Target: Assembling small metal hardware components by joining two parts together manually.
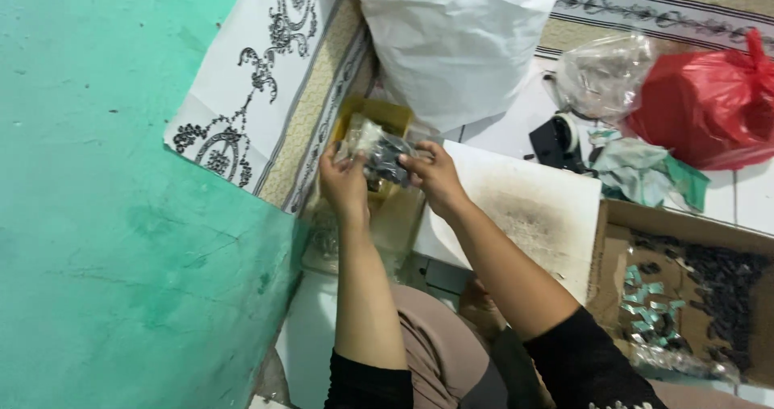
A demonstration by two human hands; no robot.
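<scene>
Both my hands hold a small clear plastic bag (380, 152) filled with small dark parts, raised in front of me. My left hand (343, 179) grips its left side, and my right hand (435, 177) pinches its right side. Under the bag sits a yellow box (384, 115), partly hidden by the bag and my hands. A white board (524, 207) with a grey smudge lies just right of my right hand.
A large white sack (451, 38) stands behind the box. To the right are a clear bag (605, 74), a red plastic bag (709, 106), a tape dispenser (560, 139) and a cardboard box (685, 288) of small dark and green parts. A green wall (105, 215) fills the left.
</scene>
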